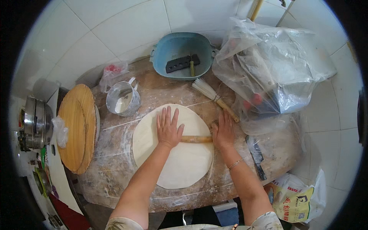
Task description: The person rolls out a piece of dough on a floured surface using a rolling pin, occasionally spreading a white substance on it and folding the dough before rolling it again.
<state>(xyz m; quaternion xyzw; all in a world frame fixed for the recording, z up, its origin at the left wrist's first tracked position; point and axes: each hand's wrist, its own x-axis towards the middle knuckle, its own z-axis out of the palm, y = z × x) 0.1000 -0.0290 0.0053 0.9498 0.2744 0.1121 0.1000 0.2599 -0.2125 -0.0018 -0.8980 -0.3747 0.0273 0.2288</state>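
Observation:
A large round sheet of pale dough (180, 165) lies on the floured wooden board. Across it runs a wooden rolling pin (196, 139), partly covered by my hands. My left hand (168, 128) rests over the pin's left part, its fingers stretched out and spread above the dough. At the right end of the pin is my right hand (224, 132), fingers extended forward and thumb apart, just beyond the dough's right edge. Both palms lie over the pin without fingers wrapped round it. A bracelet circles my right wrist.
Behind the dough stand a metal cup (123, 99) and a blue-green basin (182, 40) with tools inside. A wood-handled brush (214, 97) lies near my right hand. Further right are a dark-bladed knife (256, 155) and a large plastic-covered bundle (276, 69). Round wooden lids (76, 130) lean at left.

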